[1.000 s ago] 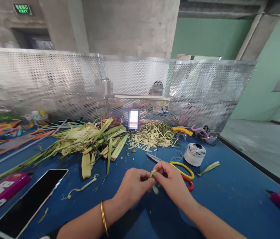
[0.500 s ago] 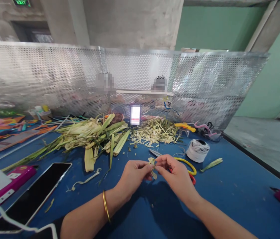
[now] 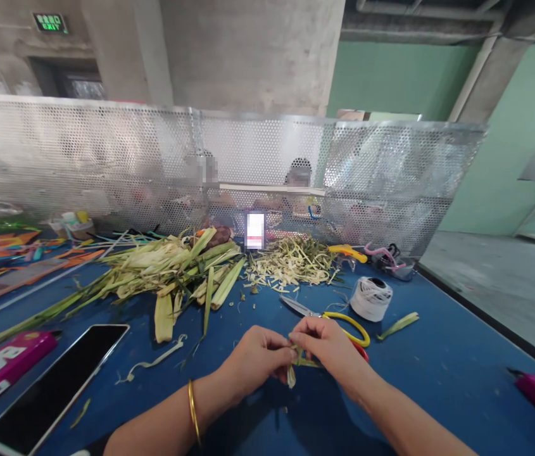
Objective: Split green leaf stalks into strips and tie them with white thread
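Leaf strip [image 3: 291,378] is pinched by both the left hand [image 3: 260,358] and the right hand [image 3: 327,347] above the table [image 3: 438,367]. Scissors [image 3: 317,315] lie partly behind the right hand, near the thread roll [image 3: 370,301].

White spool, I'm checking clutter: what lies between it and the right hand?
The scissors' yellow handle lies between spool and right hand in the head view.

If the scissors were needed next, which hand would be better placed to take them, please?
Probably the right hand, close beside the scissors; the left hand is farther off, pinching a pale strip.
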Tool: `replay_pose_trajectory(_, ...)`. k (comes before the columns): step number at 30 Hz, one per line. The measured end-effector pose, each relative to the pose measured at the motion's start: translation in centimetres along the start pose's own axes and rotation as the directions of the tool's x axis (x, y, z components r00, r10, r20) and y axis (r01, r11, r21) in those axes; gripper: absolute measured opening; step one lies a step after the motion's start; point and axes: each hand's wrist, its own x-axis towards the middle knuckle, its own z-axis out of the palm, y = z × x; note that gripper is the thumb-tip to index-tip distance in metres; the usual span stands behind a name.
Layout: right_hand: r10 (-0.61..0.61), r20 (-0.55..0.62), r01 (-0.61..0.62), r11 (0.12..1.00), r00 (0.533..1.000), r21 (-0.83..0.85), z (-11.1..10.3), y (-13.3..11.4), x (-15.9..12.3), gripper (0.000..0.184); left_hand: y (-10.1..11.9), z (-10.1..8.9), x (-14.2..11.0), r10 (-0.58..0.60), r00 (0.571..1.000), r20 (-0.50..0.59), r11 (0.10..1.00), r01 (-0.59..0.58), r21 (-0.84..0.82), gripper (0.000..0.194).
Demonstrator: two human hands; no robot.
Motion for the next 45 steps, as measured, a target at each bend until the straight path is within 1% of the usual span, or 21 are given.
replay_pose_trajectory(6, -0.017, -0.065, 0.017, 1.000, 0.998, 0.003, 0.0, 0.3, 0.1, 0.023, 0.4, -0.1, -0.3, -0.013, 0.998, 0.069, 0.999, 0.015, -0.038, 0.032)
replay_pose_trajectory(8, -0.032, -0.122, 0.031, 0.999, 0.992, -0.012, 0.1, 0.5, 0.2, 0.026, 0.4, -0.1, -0.3, -0.011, 0.995, 0.103, 0.999, 0.015, -0.035, 0.030)
replay_pose_trajectory(10, -0.087, -0.179, 0.076, 0.995, 0.980, -0.068, 0.2, 0.8, 0.2, 0.026, 0.3, -0.2, -0.3, -0.015, 0.991, 0.132, 0.999, 0.019, -0.033, 0.029)
replay_pose_trajectory(11, -0.126, -0.188, 0.106, 0.988, 0.974, -0.113, 0.2, 1.0, 0.3, 0.025, 0.2, -0.2, -0.2, -0.020, 0.990, 0.139, 0.999, 0.025, -0.031, 0.028)
replay_pose_trajectory(13, -0.189, -0.163, 0.154, 0.966, 0.968, -0.208, 0.3, 1.2, 0.3, 0.022, 0.0, -0.1, -0.2, -0.035, 0.989, 0.141, 0.999, 0.039, -0.026, 0.028)
replay_pose_trajectory(14, -0.200, -0.140, 0.163, 0.957, 0.970, -0.239, 0.3, 1.3, 0.3, 0.021, 0.0, -0.1, -0.2, -0.043, 0.990, 0.136, 0.998, 0.047, -0.028, 0.028)
replay_pose_trajectory(16, -0.185, -0.106, 0.152, 0.953, 0.977, -0.261, 0.4, 1.5, 0.4, 0.020, -0.1, 0.1, -0.2, -0.055, 0.991, 0.125, 0.998, 0.060, -0.032, 0.029)
replay_pose_trajectory(21, -0.142, -0.073, 0.121, 0.965, 0.987, -0.233, 0.8, 1.3, 0.1, 0.019, -0.5, 0.4, -0.1, -0.075, 0.995, 0.062, 0.997, 0.075, -0.006, 0.034)
replay_pose_trajectory(25, -0.211, -0.112, 0.185, 0.961, 0.971, -0.207, 1.1, 1.0, -0.1, 0.020, -0.6, 0.5, 0.0, -0.077, 0.994, 0.077, 0.997, 0.075, 0.022, 0.034)
replay_pose_trajectory(27, -0.220, -0.108, 0.199, 0.964, 0.970, -0.175, 0.8, 0.9, 0.0, 0.019, -0.4, 0.4, 0.0, -0.076, 0.995, 0.066, 0.997, 0.077, -0.009, 0.033)
replay_pose_trajectory(29, -0.198, -0.112, 0.184, 0.975, 0.974, -0.125, 0.1, 0.8, 0.2, 0.021, -0.2, 0.2, 0.1, -0.095, 0.995, 0.017, 0.993, 0.096, -0.074, 0.030)
replay_pose_trajectory(31, -0.174, -0.120, 0.161, 0.980, 0.977, -0.115, -0.7, 0.6, 0.4, 0.026, 0.0, -0.2, 0.2, -0.118, 0.992, -0.052, 0.985, 0.111, -0.135, 0.029)
replay_pose_trajectory(33, -0.125, -0.074, 0.115, 0.984, 0.989, -0.133, -1.3, 0.4, 0.5, 0.026, 0.1, -0.5, 0.3, -0.129, 0.987, -0.092, 0.979, 0.113, -0.167, 0.029)
replay_pose_trajectory(36, -0.076, 0.008, 0.076, 0.982, 0.997, -0.171, -1.4, 0.3, 0.5, 0.022, 0.1, -0.7, 0.3, -0.135, 0.988, -0.074, 0.980, 0.122, -0.157, 0.029)
replay_pose_trajectory(38, -0.079, -0.001, 0.077, 0.974, 0.997, -0.215, -1.1, 0.6, 0.5, 0.021, 0.1, -0.6, 0.3, -0.142, 0.989, -0.048, 0.982, 0.134, -0.134, 0.027)
replay_pose_trajectory(40, -0.100, -0.050, 0.081, 0.952, 0.994, -0.294, -0.9, 0.9, 0.4, 0.022, 0.1, -0.5, 0.2, -0.151, 0.988, -0.034, 0.981, 0.146, -0.130, 0.024)
replay_pose_trajectory(41, -0.154, -0.088, 0.114, 0.930, 0.984, -0.350, -0.9, 1.0, 0.3, 0.021, 0.1, -0.5, 0.2, -0.159, 0.987, -0.035, 0.978, 0.152, -0.143, 0.023)
replay_pose_trajectory(42, -0.250, -0.127, 0.176, 0.889, 0.960, -0.422, -0.9, 1.1, 0.2, 0.018, 0.1, -0.5, 0.2, -0.170, 0.985, -0.043, 0.973, 0.161, -0.165, 0.022)
replay_pose_trajectory(43, -0.384, -0.149, 0.263, 0.820, 0.911, -0.509, -1.0, 1.0, 0.0, 0.015, 0.0, -0.5, 0.3, -0.185, 0.981, -0.055, 0.966, 0.171, -0.193, 0.022)
replay_pose_trajectory(44, -0.534, -0.129, 0.363, 0.714, 0.836, -0.599, -1.0, 0.9, -0.2, 0.012, 0.0, -0.5, 0.3, -0.199, 0.977, -0.070, 0.958, 0.179, -0.223, 0.022)
replay_pose_trajectory(45, -0.666, -0.056, 0.465, 0.576, 0.744, -0.673, -1.1, 0.7, -0.5, 0.012, -0.1, -0.5, 0.4, -0.211, 0.974, -0.084, 0.950, 0.184, -0.251, 0.023)
